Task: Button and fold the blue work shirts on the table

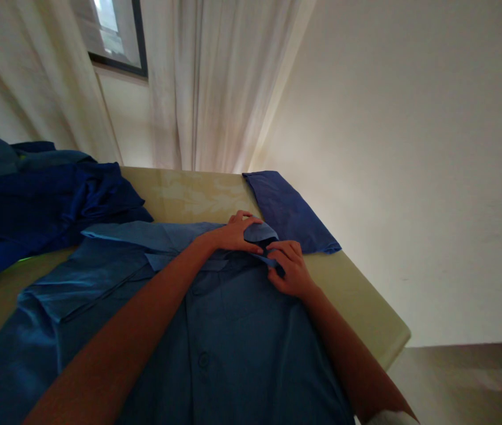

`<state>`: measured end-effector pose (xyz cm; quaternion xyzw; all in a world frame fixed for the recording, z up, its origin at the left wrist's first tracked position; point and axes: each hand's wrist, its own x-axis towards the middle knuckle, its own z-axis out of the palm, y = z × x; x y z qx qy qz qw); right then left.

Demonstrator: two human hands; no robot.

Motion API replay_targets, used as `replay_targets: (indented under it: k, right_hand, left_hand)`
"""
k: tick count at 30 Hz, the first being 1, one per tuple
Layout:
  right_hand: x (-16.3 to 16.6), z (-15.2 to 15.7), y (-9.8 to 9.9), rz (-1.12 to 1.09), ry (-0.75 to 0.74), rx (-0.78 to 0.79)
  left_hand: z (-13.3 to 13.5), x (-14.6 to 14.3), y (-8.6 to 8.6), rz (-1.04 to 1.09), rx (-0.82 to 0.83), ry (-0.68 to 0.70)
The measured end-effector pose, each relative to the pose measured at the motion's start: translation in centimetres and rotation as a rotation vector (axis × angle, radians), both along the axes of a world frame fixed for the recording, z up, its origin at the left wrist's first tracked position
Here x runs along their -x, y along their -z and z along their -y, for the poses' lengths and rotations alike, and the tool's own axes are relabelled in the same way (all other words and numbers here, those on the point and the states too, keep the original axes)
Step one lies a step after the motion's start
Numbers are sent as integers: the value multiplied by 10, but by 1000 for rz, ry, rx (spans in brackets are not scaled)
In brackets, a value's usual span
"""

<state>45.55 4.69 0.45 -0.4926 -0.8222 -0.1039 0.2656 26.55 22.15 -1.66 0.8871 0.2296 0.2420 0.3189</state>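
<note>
A blue button-up shirt (pixel 242 330) lies front up on the table, its collar at the far end. My left hand (pixel 235 233) rests on the collar, thumb and fingers spread apart around a dark gap in the fabric. Just to its right, my right hand (pixel 290 268) has its fingers curled and pinches the edge of the shirt near the collar's right side. A round button shows on the front placket below my hands. My left forearm crosses over the shirt and hides part of its front.
A folded dark blue cloth (pixel 288 209) lies at the table's far right edge. Rumpled blue garments (pixel 51 200) are heaped at the left. The pale yellow table (pixel 352 295) ends beside a white wall (pixel 432 177). Behind it hang light curtains (pixel 228 82) and a dark-framed panel (pixel 113 35).
</note>
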Motion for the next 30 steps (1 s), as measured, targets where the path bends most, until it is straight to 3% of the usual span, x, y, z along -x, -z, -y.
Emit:
replay_targets:
  k: [3, 6, 9, 14, 19, 22, 26, 30]
  right_hand:
    - [-1, 2, -3, -23, -4, -19]
    - [1, 5, -5, 18, -75, -23]
    - [8, 8, -9, 119, -174, 27]
    - [23, 8, -14, 224, -282, 52]
    - [30, 8, -12, 204, -355, 153]
    - [26, 7, -7, 89, -244, 152]
    - [8, -1, 2, -112, 139, 171]
    - [-13, -11, 13, -245, 340, 354]
  left_hand:
    - [-5, 7, -16, -140, -148, 91]
    - [-20, 19, -31, -118, -151, 34]
    - [-34, 38, -45, -41, -51, 21]
    - [-37, 70, -64, -116, 230, 181]
    - [-33, 69, -55, -251, 324, 205]
    - [-29, 50, -39, -292, 257, 55]
    - [-25, 26, -22, -366, 98, -184]
    - [-25, 25, -21, -524, -12, -137]
